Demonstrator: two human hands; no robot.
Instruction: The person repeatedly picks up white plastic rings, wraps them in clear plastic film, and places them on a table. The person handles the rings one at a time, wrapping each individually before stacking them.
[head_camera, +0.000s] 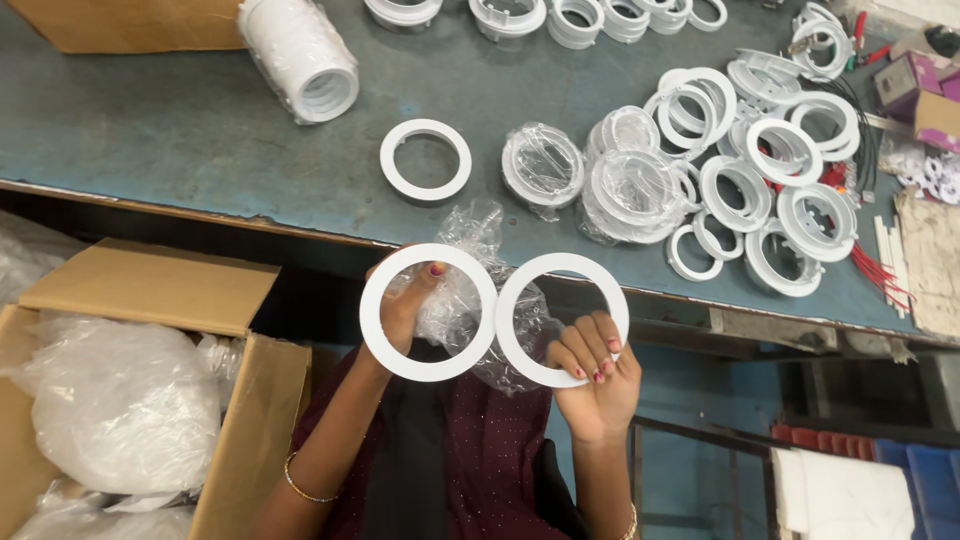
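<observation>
Your left hand (408, 300) is raised with the palm toward you, fingers closed around the rim of a white ring (428, 312) and a crumpled clear plastic bag (462, 270) behind it. Your right hand (596, 375) is raised too, fingers curled and pinching the lower edge of a second white ring (561, 319). The two rings stand side by side, touching, just below the blue table's edge (200, 150). A third ring (425, 160) lies flat on the table.

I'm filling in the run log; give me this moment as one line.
left hand: holds white ring | right hand: holds second white ring | clear plastic bag behind rings | lone ring on table
</observation>
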